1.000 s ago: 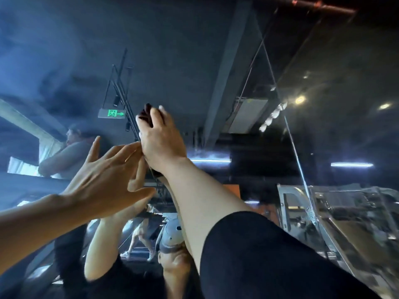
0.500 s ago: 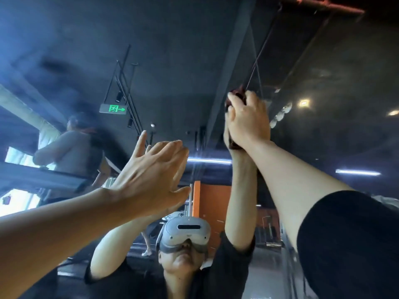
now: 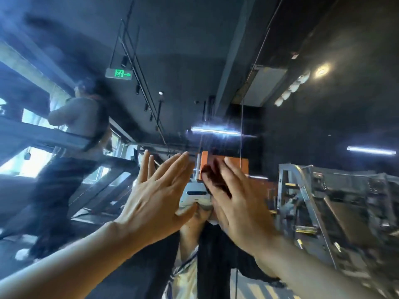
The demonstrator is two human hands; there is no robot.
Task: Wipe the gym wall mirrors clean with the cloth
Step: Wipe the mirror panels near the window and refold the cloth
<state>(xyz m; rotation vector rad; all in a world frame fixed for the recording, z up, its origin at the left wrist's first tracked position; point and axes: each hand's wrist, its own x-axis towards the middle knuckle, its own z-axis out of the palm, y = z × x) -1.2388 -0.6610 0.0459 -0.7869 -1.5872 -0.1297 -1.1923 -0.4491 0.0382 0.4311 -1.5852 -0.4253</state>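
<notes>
The wall mirror (image 3: 190, 50) fills the view and reflects a dark ceiling and the gym. My right hand (image 3: 237, 206) lies flat at centre, its straight fingers pressing a dark red cloth (image 3: 212, 179) against the glass. Only part of the cloth shows past the fingers. My left hand (image 3: 155, 197) is raised just left of it, fingers straight and spread, palm toward the mirror and holding nothing. Whether it touches the glass I cannot tell.
A vertical seam (image 3: 241, 126) between mirror panels runs just right of the cloth. Reflected are my own headset (image 3: 195, 193), another person (image 3: 82, 119) at left, a green exit sign (image 3: 118, 73) and metal gym equipment (image 3: 323, 201) at right.
My right hand has swept the cloth from high on the glass down to the centre, and its fingers have flattened. The left hand has stayed beside it, lower now.
</notes>
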